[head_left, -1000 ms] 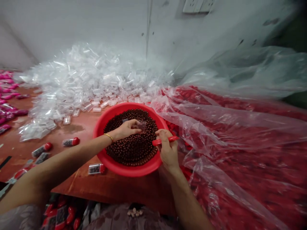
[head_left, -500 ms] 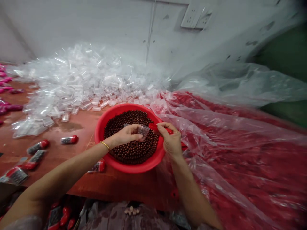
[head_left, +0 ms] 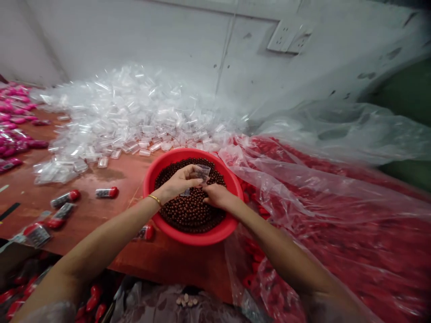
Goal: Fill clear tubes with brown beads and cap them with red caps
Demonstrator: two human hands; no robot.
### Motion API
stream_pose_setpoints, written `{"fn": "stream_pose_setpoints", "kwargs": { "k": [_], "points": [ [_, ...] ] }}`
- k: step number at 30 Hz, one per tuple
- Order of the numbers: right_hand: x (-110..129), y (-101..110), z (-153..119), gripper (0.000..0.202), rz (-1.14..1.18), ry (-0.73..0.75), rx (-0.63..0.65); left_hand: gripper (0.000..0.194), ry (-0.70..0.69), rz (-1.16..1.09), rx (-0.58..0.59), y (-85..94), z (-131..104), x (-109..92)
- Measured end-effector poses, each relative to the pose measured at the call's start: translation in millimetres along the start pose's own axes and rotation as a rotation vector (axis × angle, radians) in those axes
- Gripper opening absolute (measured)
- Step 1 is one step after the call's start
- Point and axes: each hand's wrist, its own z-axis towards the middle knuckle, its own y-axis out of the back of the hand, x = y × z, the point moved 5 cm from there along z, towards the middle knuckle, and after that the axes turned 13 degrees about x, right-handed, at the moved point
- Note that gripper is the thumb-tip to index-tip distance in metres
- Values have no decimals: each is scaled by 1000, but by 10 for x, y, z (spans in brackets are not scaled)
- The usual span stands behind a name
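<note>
One clear tube (head_left: 204,172) is pinched between the thumb and fingers of my left hand (head_left: 184,180), the grip nearly closed, above the brown beads (head_left: 191,213) in the red bowl (head_left: 202,239). My right hand (head_left: 217,195) curls low over the beads nearby; I cannot tell its opening or whether it holds anything.

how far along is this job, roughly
Looks done: the red-capped clear tubes with dark contents, lying left of the red bowl.
In hand: a clear container in the left hand, while the right hand is at the brown beads.
Likely left: the big heap of uncapped clear containers, so plenty remains.
</note>
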Motion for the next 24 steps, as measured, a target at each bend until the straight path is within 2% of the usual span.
{"fn": "stream_pose_setpoints", "kwargs": {
  "k": [3, 5, 9, 13, 15, 17, 19, 22, 24],
  "points": [
    [23, -236, -35, 28, -36, 32, 132, 35, -9, -9, -7, -9, -4, -17],
    [15, -254, -39, 27, -62, 46, 200, 36, -11, -10, -25, 1, -6, -22],
    [13, 1, 9, 11, -82, 62, 249, 38, -10, 12, -85, 44, -7, -23],
    [152, 430, 48, 17, 48, 44, 76, 34, 28, 45, -44, 8, 5, -10],
    [308, 576, 42, 18, 106, 106, 28, 33, 56, 39, 14, -37, 9, 10],
    [480, 628, 34, 16, 78, 204, 80, 32, 83, 34, 77, -80, 8, 34],
    [592, 602, 33, 15, 36, 267, 197, 32, 101, 53, 114, -100, 2, 52],
    [617, 523, 42, 18, 55, 274, 332, 33, 113, 82, 113, -88, -6, 62],
    [593, 501, 48, 19, 97, 266, 325, 34, 117, 84, 111, -77, -11, 58]
  ]
}}
